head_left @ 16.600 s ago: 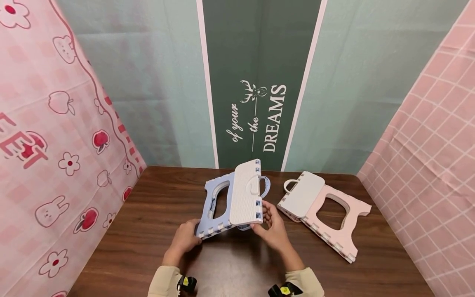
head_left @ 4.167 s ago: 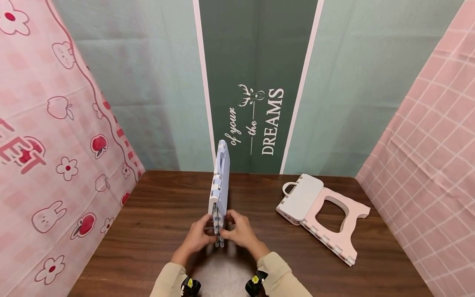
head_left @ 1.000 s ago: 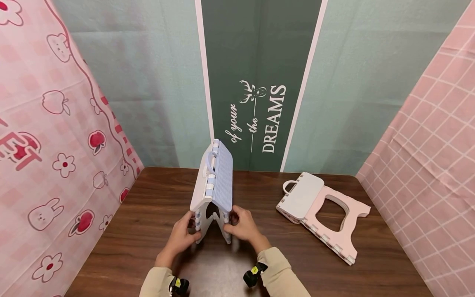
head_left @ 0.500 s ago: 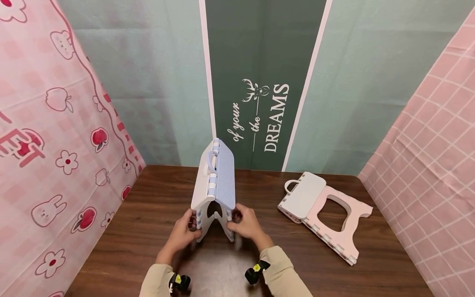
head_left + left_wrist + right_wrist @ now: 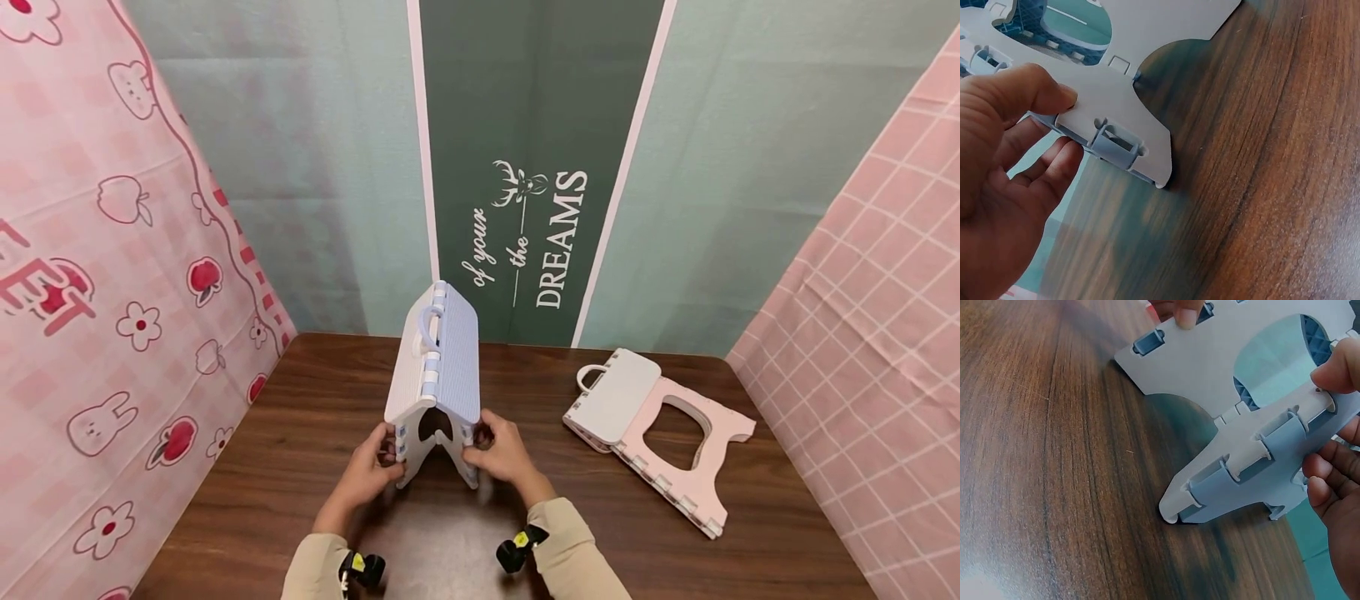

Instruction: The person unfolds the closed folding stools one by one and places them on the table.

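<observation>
A blue-and-white folding stool point(image 5: 459, 354) stands upright and partly unfolded near the table's middle. Its two top halves slope like a roof, white on the left and blue on the right, with a blue carry handle point(image 5: 426, 327) along the ridge. My left hand point(image 5: 365, 473) pinches the edge of the left leg, thumb on the pale inner face in the left wrist view. On the opposite leg, my right hand point(image 5: 506, 450) grips the hinged edge between thumb and fingers. Below the ridge, the inner end panel point(image 5: 1191, 375) is bent inward at its middle hinge.
To the right, a pink-and-white folding stool point(image 5: 708, 442) lies folded flat on the brown wooden table point(image 5: 315, 383). A green curtain point(image 5: 330, 208) hangs behind the table's far edge. Pink cloths flank the left and right sides.
Earlier the blue-and-white stool was held folded flat, then turned upright on its legs. Since then both hands have drawn its sides apart; in the last second the gap has widened slightly.
</observation>
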`<control>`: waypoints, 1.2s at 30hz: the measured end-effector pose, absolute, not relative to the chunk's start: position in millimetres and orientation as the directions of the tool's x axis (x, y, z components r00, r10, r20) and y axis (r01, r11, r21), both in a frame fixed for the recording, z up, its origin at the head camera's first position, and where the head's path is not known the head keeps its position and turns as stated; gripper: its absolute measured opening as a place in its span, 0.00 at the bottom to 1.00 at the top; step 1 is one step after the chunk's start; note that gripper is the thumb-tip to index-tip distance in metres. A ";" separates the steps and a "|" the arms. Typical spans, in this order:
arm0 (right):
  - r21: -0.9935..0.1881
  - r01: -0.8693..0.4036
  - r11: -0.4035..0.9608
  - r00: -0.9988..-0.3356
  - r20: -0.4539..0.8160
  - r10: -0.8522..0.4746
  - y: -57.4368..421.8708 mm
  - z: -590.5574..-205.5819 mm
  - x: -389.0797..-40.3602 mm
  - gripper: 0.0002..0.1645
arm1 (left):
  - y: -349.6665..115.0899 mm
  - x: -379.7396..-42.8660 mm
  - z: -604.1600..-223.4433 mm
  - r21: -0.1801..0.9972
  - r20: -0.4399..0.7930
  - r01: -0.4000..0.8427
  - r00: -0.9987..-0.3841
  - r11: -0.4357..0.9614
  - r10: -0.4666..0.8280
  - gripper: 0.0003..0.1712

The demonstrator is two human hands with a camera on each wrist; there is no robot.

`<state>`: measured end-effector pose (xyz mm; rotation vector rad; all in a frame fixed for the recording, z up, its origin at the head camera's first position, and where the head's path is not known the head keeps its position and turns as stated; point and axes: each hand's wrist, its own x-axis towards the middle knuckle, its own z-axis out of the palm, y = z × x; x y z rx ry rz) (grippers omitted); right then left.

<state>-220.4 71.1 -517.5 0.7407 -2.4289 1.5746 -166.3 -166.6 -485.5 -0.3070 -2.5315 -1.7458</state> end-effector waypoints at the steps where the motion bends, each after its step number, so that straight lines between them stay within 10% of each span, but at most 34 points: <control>1: -0.818 -0.478 0.320 -0.867 0.381 -0.321 71.3 -517.4 -220.2 0.18 | -167.1 -166.2 -485.5 0.920 0.153 0.190 -0.979 0.343 0.133 0.22; 36: -0.833 -0.484 0.268 -0.857 0.389 -0.338 72.6 -487.5 -204.1 0.16 | -183.8 -177.7 -508.5 0.916 0.198 0.224 -0.974 0.333 0.112 0.26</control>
